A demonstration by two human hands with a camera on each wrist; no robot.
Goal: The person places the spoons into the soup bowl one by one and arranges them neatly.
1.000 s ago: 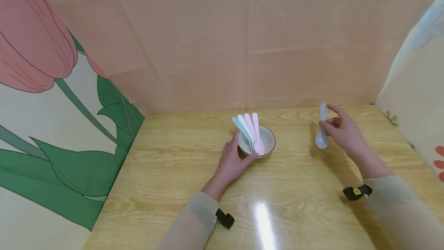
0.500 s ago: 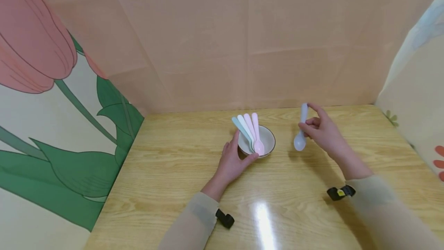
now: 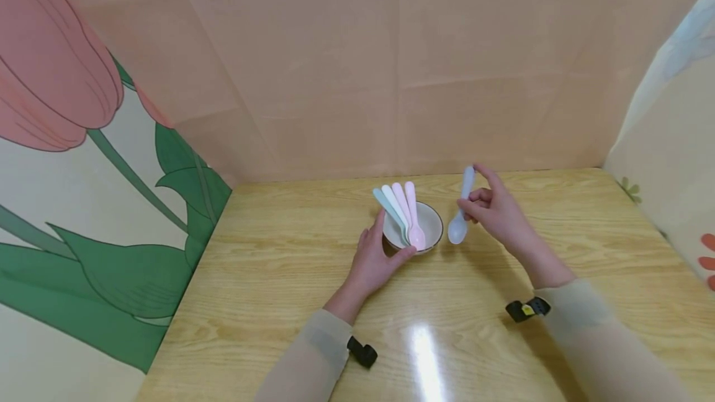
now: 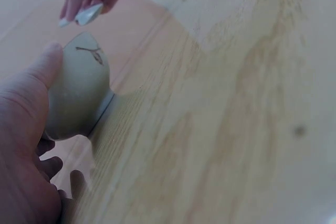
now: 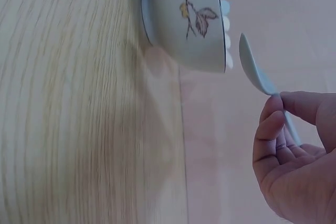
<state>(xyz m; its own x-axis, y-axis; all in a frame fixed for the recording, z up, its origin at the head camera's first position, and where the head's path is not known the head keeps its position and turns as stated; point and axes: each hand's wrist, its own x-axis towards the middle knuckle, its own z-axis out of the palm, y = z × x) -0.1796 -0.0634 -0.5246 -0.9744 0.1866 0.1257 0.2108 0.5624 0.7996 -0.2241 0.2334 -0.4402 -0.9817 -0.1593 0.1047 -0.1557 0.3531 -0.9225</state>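
In the head view my left hand [image 3: 371, 263] holds a small white bowl [image 3: 433, 227], thumb and fingers spread around its near left side. Several plastic spoons [image 3: 413, 216] in teal, white and pink lean in the bowl, handles pointing up and away. My right hand [image 3: 497, 216] pinches a pale lavender spoon [image 3: 458, 229] by the handle, bowl end down, just right of the dish. The right wrist view shows that spoon [image 5: 254, 69] held above table height, close to the bowl's dark rim. A painted leafy twig decorates the bowl's outer side [image 5: 189, 19].
The wooden table [image 3: 268, 290] reaches back to a peach-coloured cloth backdrop [image 3: 313, 79]. A tulip-printed panel [image 3: 128, 203] stands on the left, another printed panel [image 3: 670, 154] on the right. Light glares on the near tabletop.
My right hand has moved left with the lavender spoon, from well right of the bowl to close beside it. The left hand, bowl and spoons inside stay as they were.
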